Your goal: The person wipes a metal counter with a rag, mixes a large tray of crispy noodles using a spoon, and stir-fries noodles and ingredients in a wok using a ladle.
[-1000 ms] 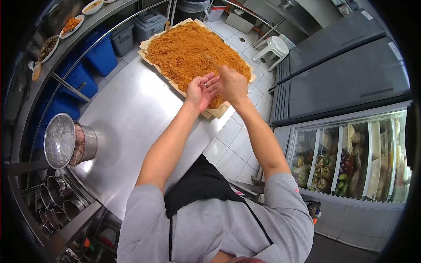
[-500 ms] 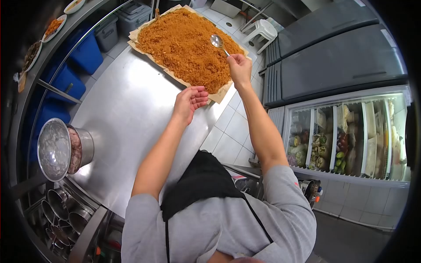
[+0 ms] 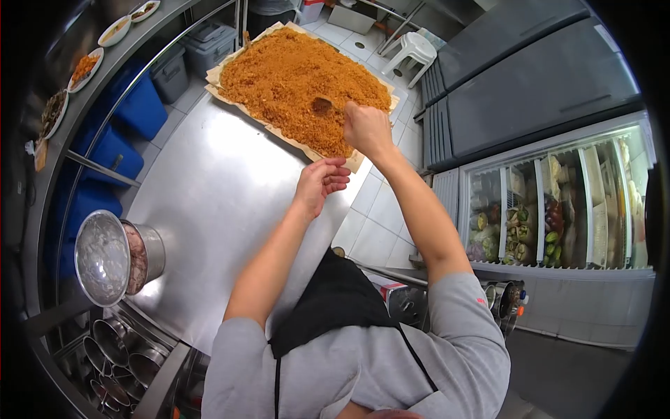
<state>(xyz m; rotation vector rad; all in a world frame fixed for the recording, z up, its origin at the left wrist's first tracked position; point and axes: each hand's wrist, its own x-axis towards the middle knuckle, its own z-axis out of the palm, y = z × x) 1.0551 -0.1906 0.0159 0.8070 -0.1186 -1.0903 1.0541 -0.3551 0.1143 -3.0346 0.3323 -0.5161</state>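
Note:
A wide heap of orange-brown crumbly food (image 3: 289, 80) lies on brown paper (image 3: 262, 128) at the far end of the steel table. My right hand (image 3: 369, 130) is closed over the heap's near right part, around the handle of a spoon. The spoon's bowl (image 3: 322, 105) shows dark against the crumbs, low at their surface; the handle is mostly hidden by the hand. My left hand (image 3: 322, 186) is at the paper's near edge, palm turned inward, fingers loosely bent and nothing in them. Whether its fingertips touch the paper I cannot tell.
On the steel table (image 3: 209, 230), a metal pot (image 3: 150, 251) of pinkish food stands at the left, a metal bowl (image 3: 102, 258) tilted against it. Several white dishes (image 3: 87, 70) line a left shelf above blue bins (image 3: 139, 105). A glass-front fridge (image 3: 551, 202) and white stool (image 3: 415, 52) are right.
My right hand has turned over and moved slightly down and left, bringing the spoon's bowl down to the crumbs. The view has shifted a little, and my left hand stays near the paper's edge.

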